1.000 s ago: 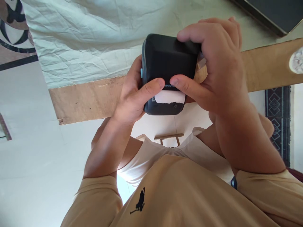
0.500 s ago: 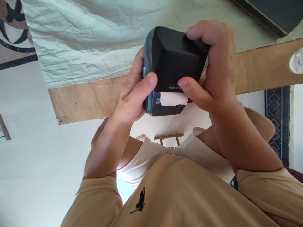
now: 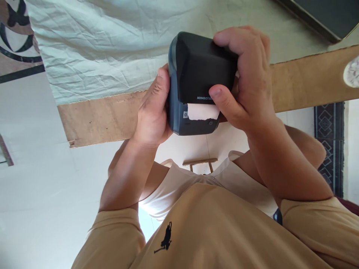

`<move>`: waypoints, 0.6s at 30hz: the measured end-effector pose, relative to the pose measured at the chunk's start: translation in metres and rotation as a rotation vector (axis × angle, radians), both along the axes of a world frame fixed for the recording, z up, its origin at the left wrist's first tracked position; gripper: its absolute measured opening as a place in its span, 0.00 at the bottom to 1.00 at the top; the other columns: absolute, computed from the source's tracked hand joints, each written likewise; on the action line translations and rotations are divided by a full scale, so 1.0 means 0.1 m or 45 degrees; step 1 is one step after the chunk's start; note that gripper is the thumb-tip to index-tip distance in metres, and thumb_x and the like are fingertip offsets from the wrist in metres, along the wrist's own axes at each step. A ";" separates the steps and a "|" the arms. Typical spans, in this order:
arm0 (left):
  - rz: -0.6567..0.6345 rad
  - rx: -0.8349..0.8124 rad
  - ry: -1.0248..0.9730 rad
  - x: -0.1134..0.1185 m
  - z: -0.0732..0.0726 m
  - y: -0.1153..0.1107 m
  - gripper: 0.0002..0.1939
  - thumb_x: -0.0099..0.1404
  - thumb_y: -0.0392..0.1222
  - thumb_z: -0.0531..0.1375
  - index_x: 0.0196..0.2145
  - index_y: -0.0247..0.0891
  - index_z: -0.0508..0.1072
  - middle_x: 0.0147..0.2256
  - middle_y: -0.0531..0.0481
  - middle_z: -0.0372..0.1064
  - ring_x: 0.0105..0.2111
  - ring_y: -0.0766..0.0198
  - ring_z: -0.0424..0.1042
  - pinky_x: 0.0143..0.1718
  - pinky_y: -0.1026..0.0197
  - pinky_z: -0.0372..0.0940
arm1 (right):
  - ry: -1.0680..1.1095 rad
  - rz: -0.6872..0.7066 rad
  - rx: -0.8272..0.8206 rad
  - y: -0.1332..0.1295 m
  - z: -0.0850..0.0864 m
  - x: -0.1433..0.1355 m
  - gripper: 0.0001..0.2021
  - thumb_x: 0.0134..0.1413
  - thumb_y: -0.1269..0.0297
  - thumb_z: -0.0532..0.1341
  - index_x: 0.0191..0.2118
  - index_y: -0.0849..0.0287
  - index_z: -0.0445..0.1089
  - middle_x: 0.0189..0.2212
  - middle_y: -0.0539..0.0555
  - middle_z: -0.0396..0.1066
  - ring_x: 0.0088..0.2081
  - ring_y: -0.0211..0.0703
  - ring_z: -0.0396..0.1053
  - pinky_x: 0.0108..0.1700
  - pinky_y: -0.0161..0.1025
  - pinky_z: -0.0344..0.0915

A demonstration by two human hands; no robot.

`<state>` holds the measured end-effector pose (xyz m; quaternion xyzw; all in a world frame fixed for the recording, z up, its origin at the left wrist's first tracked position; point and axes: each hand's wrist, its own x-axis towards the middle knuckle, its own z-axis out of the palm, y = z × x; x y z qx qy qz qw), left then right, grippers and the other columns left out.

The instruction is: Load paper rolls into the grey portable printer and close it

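Observation:
Between my hands is a black and dark blue label printer (image 3: pixel 206 69) marked NIIMBOT, held up over the near edge of the table. A white paper strip (image 3: pixel 202 111) with a torn edge sticks out of its front slot, above a power button. My left hand (image 3: pixel 155 108) grips the printer's left side, thumb along the side wall and the other fingers hidden beneath. With its thumb on the front of the lid and its index finger at the far right corner, my right hand (image 3: pixel 246 71) clasps the other side. The lid looks closed.
A pale green cloth (image 3: pixel 106 45) covers the table, leaving a bare wooden edge (image 3: pixel 103 123) along the front. At the back right lies a dark flat-topped object (image 3: pixel 322 16). A round whitish item (image 3: pixel 352 73) rests on the wood at far right. My legs are below the table edge.
The printer has shifted slightly left and turned a little. My left thumb has moved off the lid's front onto the left side. The right hand has moved left with the printer.

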<state>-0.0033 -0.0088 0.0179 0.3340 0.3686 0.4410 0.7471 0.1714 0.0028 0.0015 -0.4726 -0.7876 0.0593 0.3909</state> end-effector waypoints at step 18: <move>0.125 0.054 -0.055 -0.01 0.02 0.03 0.22 0.74 0.46 0.43 0.41 0.36 0.75 0.45 0.46 0.75 0.64 0.50 0.63 0.58 0.50 0.69 | -0.043 -0.029 -0.031 -0.05 0.06 -0.03 0.29 0.64 0.44 0.44 0.57 0.60 0.64 0.54 0.57 0.68 0.58 0.49 0.63 0.59 0.48 0.61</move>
